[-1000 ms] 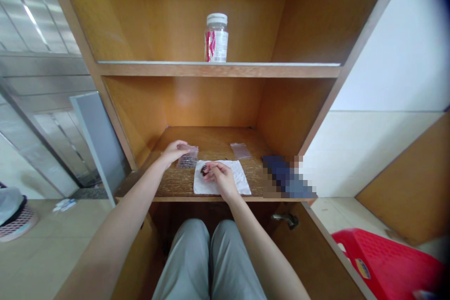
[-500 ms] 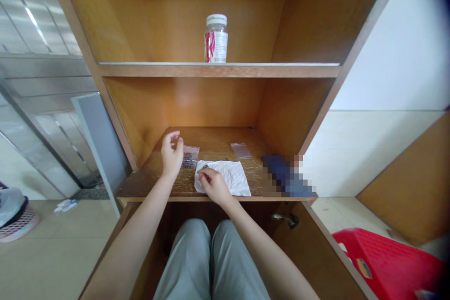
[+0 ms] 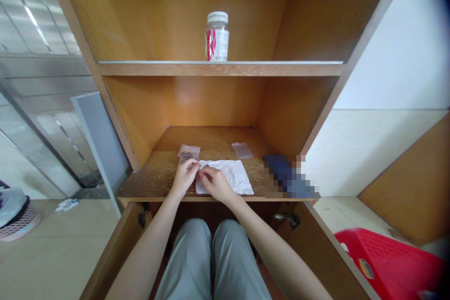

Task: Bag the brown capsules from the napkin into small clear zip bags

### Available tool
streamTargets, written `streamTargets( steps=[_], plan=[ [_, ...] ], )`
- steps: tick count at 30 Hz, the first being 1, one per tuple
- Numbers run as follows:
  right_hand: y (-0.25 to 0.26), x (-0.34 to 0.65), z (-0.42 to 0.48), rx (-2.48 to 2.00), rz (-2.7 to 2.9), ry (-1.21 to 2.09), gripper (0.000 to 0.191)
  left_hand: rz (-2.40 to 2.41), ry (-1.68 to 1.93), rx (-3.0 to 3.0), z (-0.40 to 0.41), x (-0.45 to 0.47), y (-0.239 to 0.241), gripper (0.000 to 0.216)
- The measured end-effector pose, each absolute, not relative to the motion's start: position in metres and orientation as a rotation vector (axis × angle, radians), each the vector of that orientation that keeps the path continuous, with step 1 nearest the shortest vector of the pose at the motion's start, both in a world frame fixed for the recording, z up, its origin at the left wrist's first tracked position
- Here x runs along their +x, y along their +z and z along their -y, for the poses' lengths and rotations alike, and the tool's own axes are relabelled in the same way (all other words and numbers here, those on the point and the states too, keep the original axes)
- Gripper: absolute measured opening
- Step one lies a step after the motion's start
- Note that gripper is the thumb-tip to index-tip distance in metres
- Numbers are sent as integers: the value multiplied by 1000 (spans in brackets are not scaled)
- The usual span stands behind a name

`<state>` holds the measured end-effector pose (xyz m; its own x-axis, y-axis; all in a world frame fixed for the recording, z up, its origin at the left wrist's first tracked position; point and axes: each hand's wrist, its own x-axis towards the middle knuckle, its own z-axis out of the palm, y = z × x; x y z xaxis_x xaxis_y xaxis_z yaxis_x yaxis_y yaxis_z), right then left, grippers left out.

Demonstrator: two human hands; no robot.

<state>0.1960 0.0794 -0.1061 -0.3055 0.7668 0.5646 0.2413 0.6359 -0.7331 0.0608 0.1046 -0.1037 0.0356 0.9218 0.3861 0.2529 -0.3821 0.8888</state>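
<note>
**Two-handed pinch at a cabinet shelf, seen from the head.** The grips of the left hand [image 3: 184, 179] and right hand [image 3: 215, 184] are drawn almost closed and meet at the near left corner of a white paper tissue [image 3: 228, 176]. The fingertips [image 3: 198, 175] nearly touch; whether they hold some small object is too small to tell. The tissue lies flat on the worn wooden shelf [image 3: 214, 138], with a small resealable plastic bag [image 3: 189, 152] just beyond the left hand, its contents unclear. A second clear bag [image 3: 242, 150] lies farther back, past the tissue. To the right, a dark blue item [image 3: 284, 173] is pixelated and cannot be identified. On the shelf above stands a plastic bottle [image 3: 217, 37] with a white cap and a red-and-white label. Below, grey trousers [image 3: 211, 258] cover the person's knees, and a red plastic stool [image 3: 386, 262] sits at lower right.
</note>
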Motion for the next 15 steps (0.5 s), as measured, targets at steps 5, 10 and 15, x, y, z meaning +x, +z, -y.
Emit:
streamTargets(
  steps=[5,10,15],
  plan=[
    [-104,205,-90,-863,1687,757,20,-1165,1275,1655,-106,63,-109,14],
    [-97,256,-136,-1342,1564,295,18,-1127,1251,1608,-104,63,-110,17],
    [-108,301,-179,-1826,1693,31,26,-1136,1272,1584,-103,62,-109,20]
  ],
)
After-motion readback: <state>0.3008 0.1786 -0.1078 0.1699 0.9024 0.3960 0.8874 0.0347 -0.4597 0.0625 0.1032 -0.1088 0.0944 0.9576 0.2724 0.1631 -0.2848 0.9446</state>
